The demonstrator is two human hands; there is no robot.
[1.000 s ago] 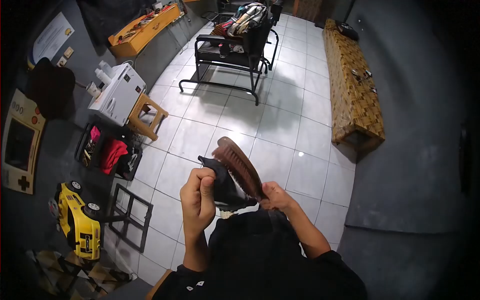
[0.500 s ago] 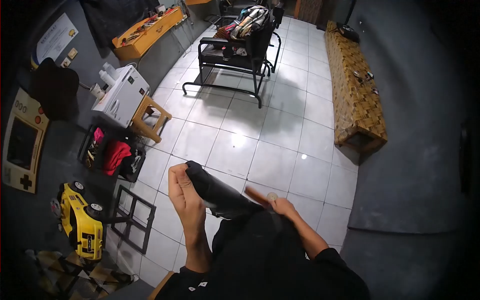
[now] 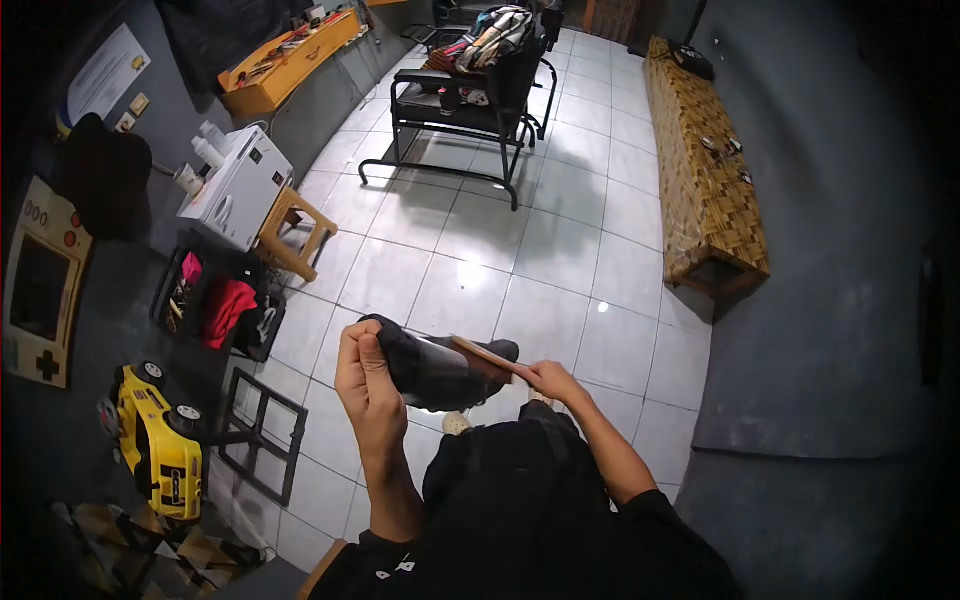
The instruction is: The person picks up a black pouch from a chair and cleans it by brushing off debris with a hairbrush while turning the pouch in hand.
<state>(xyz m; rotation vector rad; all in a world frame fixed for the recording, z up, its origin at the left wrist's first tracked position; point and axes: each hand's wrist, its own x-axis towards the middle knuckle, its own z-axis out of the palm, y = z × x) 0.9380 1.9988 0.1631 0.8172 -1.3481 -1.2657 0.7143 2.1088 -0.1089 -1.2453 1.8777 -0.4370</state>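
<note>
My left hand (image 3: 368, 375) is closed on the upper left end of a black item (image 3: 425, 370), raised before my body. The item is long, partly glossy and rounded at its far end; its exact kind I cannot make out. From the right, my right hand (image 3: 551, 382) grips a flat wooden brush (image 3: 488, 354) by one end. The brush lies slantwise over the glossy side of the black item, seemingly touching it. A brownish patch shows just below the wood, either bristles or a reflection.
White floor tiles (image 3: 470, 275) stretch ahead to a black chair (image 3: 460, 115) with striped cloth on it. A woven bench (image 3: 708, 170) lines the right wall. Along the left stand a small white fridge (image 3: 240, 190), a wooden stool (image 3: 298, 235), a black frame (image 3: 262, 437) and a yellow toy car (image 3: 160, 440).
My right hand has moved up and left, bringing the brush along the black item. My left hand has turned the item slightly, showing more of its glossy side. The view has shifted a little.
</note>
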